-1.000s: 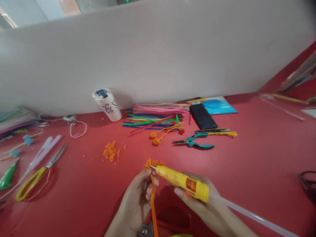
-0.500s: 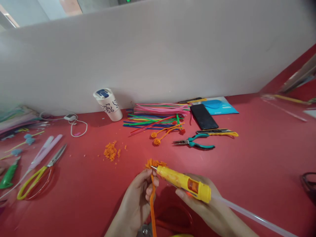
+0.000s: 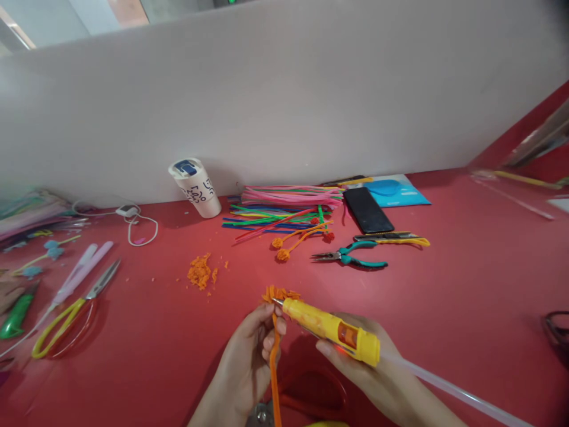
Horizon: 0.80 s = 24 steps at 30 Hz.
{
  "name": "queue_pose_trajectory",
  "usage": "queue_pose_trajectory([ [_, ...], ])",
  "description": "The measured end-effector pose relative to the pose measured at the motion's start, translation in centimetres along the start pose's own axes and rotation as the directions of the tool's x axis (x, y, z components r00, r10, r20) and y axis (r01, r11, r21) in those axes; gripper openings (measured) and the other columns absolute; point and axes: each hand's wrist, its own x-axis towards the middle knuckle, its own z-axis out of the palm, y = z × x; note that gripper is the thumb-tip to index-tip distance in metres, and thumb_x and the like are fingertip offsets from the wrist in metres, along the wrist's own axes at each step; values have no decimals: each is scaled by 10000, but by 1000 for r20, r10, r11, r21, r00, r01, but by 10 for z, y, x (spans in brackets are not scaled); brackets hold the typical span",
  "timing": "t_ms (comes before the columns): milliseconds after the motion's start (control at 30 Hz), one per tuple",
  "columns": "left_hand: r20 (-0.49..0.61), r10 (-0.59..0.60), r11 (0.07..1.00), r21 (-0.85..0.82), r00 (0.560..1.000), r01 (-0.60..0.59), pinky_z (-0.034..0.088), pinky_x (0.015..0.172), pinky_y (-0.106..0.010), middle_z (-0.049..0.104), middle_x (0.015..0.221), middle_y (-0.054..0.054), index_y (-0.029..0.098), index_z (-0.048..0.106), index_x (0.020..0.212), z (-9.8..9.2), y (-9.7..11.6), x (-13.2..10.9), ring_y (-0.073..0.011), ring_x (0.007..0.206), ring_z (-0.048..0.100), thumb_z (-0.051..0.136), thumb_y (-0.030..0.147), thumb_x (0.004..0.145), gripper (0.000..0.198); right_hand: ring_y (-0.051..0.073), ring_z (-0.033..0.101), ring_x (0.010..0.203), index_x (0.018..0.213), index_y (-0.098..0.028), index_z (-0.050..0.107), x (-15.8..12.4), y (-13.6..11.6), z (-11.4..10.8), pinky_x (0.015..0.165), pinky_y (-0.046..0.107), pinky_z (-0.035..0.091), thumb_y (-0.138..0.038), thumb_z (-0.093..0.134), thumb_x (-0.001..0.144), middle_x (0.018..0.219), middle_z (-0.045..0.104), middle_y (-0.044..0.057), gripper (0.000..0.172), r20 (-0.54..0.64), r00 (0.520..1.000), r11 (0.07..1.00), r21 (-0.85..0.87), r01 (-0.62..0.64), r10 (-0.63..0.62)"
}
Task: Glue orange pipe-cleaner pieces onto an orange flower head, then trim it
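My left hand (image 3: 252,350) pinches an orange pipe cleaner (image 3: 274,379) near its upper end, where a fringed orange tuft (image 3: 281,293) spreads out. The stem hangs down toward the bottom edge of the view. In my right hand (image 3: 355,356) is a yellow hot glue gun (image 3: 326,326), its metal tip at the base of the tuft by my left fingertips. Whether the tip touches is hard to tell. A long clear glue stick (image 3: 453,388) runs out of the gun's back end. Most of my right fingers are hidden behind the gun.
Orange scraps (image 3: 200,272) lie ahead on the red table. Behind are pliers (image 3: 351,256), a phone (image 3: 368,210), pipe cleaners (image 3: 284,198) and a white tumbler (image 3: 198,190). Yellow-handled scissors (image 3: 71,317) rest left. Another person's hand (image 3: 9,290) shows at the far left edge.
Both my hands, the glue gun and the pipe cleaner hold nearly the same position. At the far left, the other person's hand has come further into view near the green-handled tool.
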Motion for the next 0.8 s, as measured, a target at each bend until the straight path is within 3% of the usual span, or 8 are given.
queue_pose_trajectory([
  [300,16,-7,999,-35,1000,8,322,284,-68,550,455,-2,68,598,639,1,1,-1,2,285,376,364,79,881,337,95,420,471,591,-217,358,0,6,3,438,215,314,-416,501,832,551,444,-38,343,-17,998,993,-101,61,-63],
  [533,4,-52,996,-76,999,52,313,285,-48,529,457,9,76,575,645,5,5,-2,12,282,391,333,69,889,344,95,448,473,590,-215,367,-1,4,-1,445,215,311,-360,493,843,552,454,-42,317,-45,974,951,-230,206,-221],
  [700,26,-61,994,-92,998,63,316,282,-47,531,471,7,65,576,665,5,7,-3,12,289,418,317,78,910,357,99,451,462,587,-218,375,1,0,-7,431,215,329,-387,490,840,551,466,-37,325,-25,990,974,-186,132,-139],
  [800,40,-58,993,-97,998,61,309,272,-48,525,473,9,60,573,671,3,8,-2,13,282,418,276,89,931,396,114,477,479,602,-221,420,1,-4,-11,447,222,381,-380,500,809,566,498,-23,273,-53,995,995,-61,83,-87],
])
